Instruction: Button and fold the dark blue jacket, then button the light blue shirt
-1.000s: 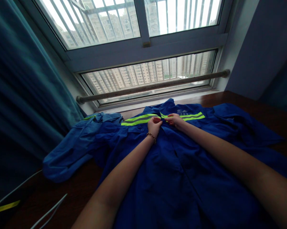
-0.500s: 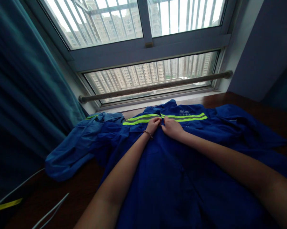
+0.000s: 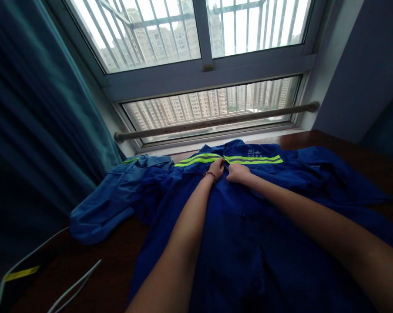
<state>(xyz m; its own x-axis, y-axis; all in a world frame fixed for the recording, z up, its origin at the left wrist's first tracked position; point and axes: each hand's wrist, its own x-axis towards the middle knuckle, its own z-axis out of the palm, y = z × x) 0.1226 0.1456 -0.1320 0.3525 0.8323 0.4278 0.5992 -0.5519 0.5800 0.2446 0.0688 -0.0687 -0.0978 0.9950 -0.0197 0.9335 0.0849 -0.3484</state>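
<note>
A blue work jacket (image 3: 235, 230) lies spread out with its collar toward the window. Yellow-green and grey reflective stripes cross its chest, and a small white print sits above the right stripe. My left hand (image 3: 217, 168), with a beaded bracelet at the wrist, is closed on the front edge just below the stripes. Close beside it, my right hand (image 3: 238, 173) is closed on the other side of the front opening. The fingertips of both are mostly hidden, so any fastener between them cannot be made out.
Behind the jacket are a barred window (image 3: 183, 104) and a metal rail (image 3: 216, 123). A blue curtain (image 3: 36, 108) hangs at the left. White cables (image 3: 74, 284) and a yellow strip (image 3: 21, 273) lie on the dark wooden surface (image 3: 108, 256).
My right hand has curled tighter and pulled slightly down from the stripe. My left hand stays at the front edge, its wrist turned more upright. The view has shifted slightly.
</note>
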